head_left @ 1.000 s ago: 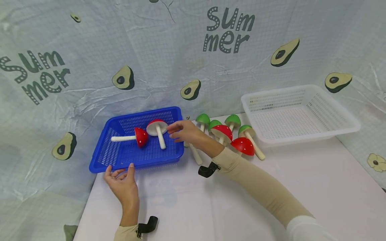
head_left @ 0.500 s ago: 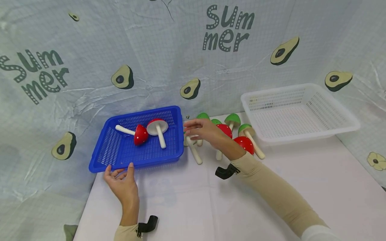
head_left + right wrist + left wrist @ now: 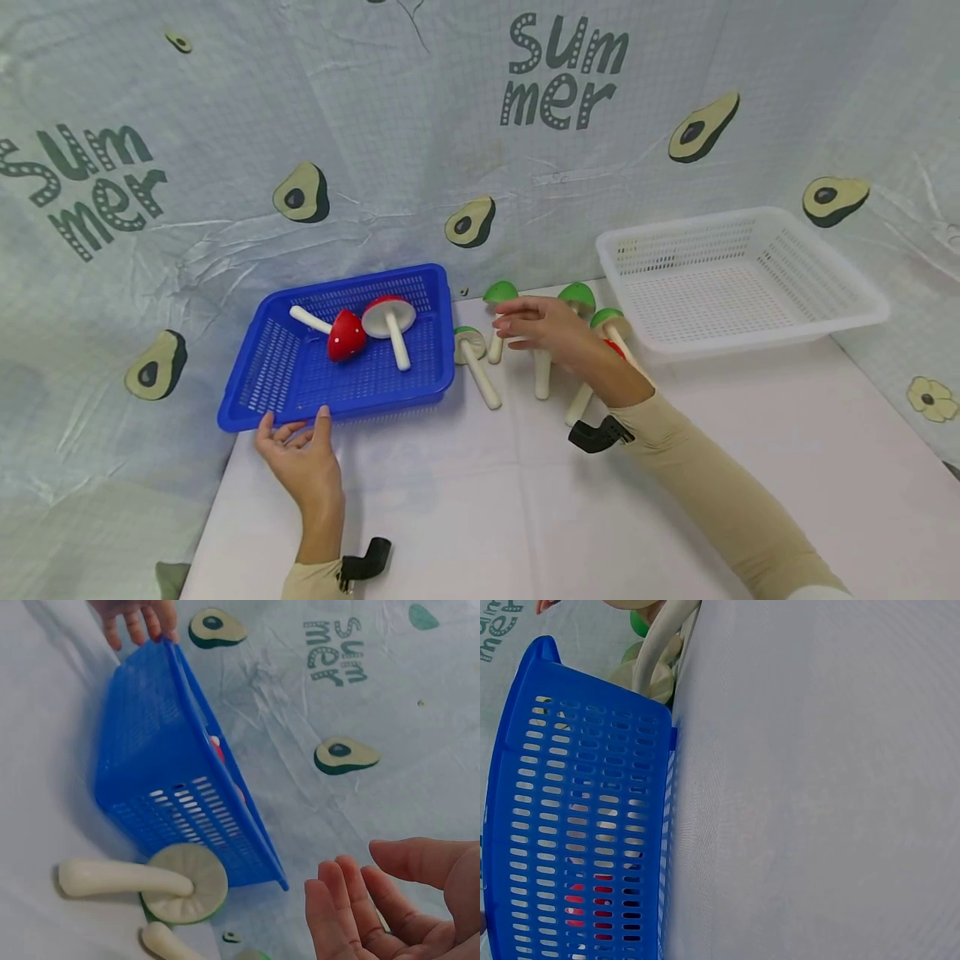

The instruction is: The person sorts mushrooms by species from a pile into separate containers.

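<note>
My left hand (image 3: 311,471) rests its fingertips and thumb at the near rim of the blue basket (image 3: 390,406), fingers loosely bent. Two red-capped toy mushrooms lie inside: one (image 3: 347,336) on its side, the other (image 3: 388,317) with its pale underside showing. My right hand (image 3: 551,333) is above a loose group of toy mushrooms, its fingers relaxed and apart, holding nothing in the right wrist view. A green-capped mushroom (image 3: 477,371) lies beside the basket's right side. More green caps (image 3: 576,297) show behind the hand, and a red cap (image 3: 615,347) is mostly hidden under the wrist.
A white basket (image 3: 645,337) stands at the back right with nothing in it. Behind everything hangs a pale sheet (image 3: 390,108) with avocado prints. The white tabletop (image 3: 465,500) extends in front of the baskets.
My right hand has drawn back rightward from over the blue basket to above the loose mushrooms. The left-lying red mushroom has rolled and turned slightly in the basket. The left hand stays put.
</note>
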Motion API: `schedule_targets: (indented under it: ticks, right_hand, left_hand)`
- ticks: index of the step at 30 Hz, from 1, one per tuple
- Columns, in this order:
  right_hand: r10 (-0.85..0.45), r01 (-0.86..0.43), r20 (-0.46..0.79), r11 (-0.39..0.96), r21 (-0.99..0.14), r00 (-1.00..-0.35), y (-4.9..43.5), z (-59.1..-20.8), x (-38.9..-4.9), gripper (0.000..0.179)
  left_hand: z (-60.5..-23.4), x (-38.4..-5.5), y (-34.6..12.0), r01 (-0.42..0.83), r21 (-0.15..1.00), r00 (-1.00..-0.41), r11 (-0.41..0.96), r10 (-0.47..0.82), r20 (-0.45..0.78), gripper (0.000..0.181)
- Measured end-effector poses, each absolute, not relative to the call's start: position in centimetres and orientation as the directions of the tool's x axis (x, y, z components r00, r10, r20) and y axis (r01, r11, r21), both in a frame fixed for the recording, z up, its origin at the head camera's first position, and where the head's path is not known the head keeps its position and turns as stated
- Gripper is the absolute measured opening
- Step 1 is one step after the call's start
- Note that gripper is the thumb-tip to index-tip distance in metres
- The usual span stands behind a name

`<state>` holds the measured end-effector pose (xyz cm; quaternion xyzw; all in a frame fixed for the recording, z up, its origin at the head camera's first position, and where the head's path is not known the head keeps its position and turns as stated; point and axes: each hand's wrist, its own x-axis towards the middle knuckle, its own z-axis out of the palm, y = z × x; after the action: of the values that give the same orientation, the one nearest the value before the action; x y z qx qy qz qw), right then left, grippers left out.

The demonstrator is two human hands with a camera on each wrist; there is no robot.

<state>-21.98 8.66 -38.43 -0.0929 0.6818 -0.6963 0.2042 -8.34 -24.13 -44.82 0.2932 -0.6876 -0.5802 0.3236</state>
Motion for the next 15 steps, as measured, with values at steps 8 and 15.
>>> schedule_targets:
  ticks: [8,15]
  right_hand:
    - [-0.374,0.141,-0.123,-0.022,-0.99,-0.919,10.8,-38.4,-21.3,0.038]
    - [-0.36,0.123,-0.112,-0.007,-0.992,-0.926,12.2,-39.2,-20.4,0.045]
  left_hand:
    - [-44.9,-8.4,-24.2,-0.036,0.988,-0.618,0.148,-0.78,0.095,0.078]
    - [-44.7,-8.4,-24.2,-0.033,0.988,-0.618,0.149,-0.78,0.097,0.077]
